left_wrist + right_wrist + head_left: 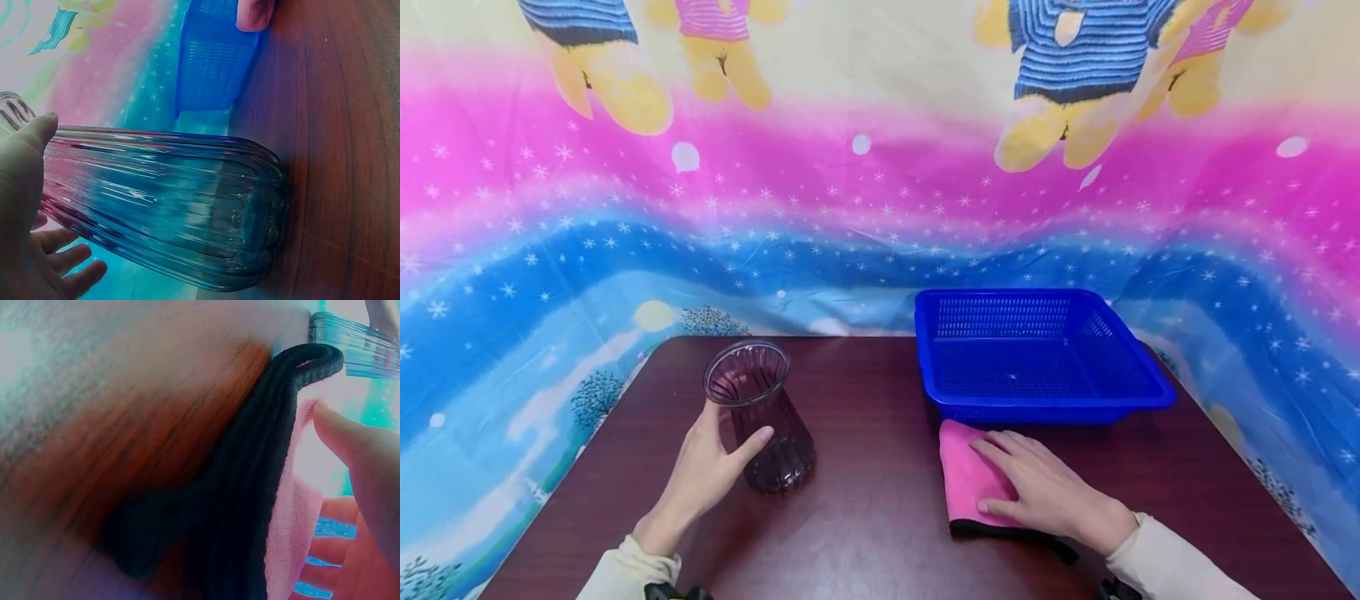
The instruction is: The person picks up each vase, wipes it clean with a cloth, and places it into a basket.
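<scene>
A purple-tinted ribbed glass vase (778, 442) with a flared rim stands upright on the table. My left hand (703, 471) is around its upper side, thumb across the near face. In the left wrist view the other fingers (81, 256) are spread loosely beside the glass; whether they touch it is hard to tell. My right hand (1048, 487) rests with extended fingers on a folded pink cloth (958, 475) with black edging. Seen from the right wrist, the thumb (344, 434) lies against the pink fabric, and a black strip (150, 525) sticks out from the edging.
Behind the cloth, a blue plastic basket (1045, 408) with perforated walls stands at the back right of the dark wooden table (850, 400). A patterned fabric backdrop (865, 217) hangs behind and beside the table.
</scene>
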{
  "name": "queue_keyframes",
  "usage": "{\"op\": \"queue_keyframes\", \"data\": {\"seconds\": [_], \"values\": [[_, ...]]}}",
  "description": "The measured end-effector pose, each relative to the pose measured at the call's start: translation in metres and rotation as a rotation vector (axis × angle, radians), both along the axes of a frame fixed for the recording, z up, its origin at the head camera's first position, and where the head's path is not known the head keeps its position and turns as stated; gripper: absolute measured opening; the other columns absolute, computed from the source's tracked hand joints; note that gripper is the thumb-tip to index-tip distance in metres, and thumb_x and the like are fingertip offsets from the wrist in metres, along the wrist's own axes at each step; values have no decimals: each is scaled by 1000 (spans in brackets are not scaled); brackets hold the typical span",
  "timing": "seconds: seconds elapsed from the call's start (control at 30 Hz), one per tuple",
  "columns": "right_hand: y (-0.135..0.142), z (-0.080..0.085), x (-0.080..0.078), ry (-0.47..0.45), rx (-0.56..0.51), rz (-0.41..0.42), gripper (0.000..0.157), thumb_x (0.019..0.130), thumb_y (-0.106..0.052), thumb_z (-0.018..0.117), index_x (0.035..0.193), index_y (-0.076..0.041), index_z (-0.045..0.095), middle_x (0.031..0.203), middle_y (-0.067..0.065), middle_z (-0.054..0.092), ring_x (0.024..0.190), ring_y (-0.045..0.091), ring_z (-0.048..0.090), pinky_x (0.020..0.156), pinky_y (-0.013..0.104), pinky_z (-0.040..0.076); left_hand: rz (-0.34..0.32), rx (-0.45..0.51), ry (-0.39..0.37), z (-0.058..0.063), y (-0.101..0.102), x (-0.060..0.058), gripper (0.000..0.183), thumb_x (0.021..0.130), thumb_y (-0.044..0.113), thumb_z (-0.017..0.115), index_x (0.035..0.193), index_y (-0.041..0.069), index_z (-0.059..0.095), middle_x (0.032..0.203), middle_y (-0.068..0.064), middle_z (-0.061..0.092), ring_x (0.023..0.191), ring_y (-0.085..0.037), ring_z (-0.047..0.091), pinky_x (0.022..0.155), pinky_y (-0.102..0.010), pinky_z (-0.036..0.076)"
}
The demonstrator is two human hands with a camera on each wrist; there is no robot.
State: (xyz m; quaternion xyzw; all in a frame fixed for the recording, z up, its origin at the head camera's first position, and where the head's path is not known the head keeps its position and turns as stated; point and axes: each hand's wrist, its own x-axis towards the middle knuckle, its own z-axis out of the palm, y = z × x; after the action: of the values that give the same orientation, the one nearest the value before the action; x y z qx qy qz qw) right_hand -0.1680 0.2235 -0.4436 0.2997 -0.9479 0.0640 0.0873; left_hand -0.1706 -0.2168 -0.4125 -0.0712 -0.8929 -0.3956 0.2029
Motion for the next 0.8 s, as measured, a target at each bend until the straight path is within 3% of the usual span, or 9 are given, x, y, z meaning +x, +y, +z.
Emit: {"op": "queue_keyframes", "data": {"seconds": [0.23, 0.5, 0.8], "values": [[0, -1, -1, -69, 7, -13, 80, 76, -57, 72, 138, -10, 52, 139, 16, 55, 129, 36, 51, 105, 55, 43, -16, -22, -30, -1, 1, -4, 65, 83, 33, 75, 137, 17, 42, 115, -14, 70, 104, -27, 67, 90, -48, 49], [1, 0, -2, -147, 10, -20, 84, 79, -66, 65, 141, -11, 49, 142, 14, 53, 129, 30, 53, 99, 49, 50, -41, -50, -68, -1, -4, -7, 61, 83, 34, 75, 133, 12, 48, 114, -13, 70, 104, -24, 66, 87, -40, 51], [0, 1, -12, -230, -28, -30, 85, 75, -57, 74, 139, -5, 50, 134, 10, 60, 124, 26, 56, 101, 47, 49, -89, -32, -154, 3, -10, -13, 64, 82, 36, 76, 134, 11, 48, 123, -14, 66, 110, -26, 66, 89, -35, 54]]}}
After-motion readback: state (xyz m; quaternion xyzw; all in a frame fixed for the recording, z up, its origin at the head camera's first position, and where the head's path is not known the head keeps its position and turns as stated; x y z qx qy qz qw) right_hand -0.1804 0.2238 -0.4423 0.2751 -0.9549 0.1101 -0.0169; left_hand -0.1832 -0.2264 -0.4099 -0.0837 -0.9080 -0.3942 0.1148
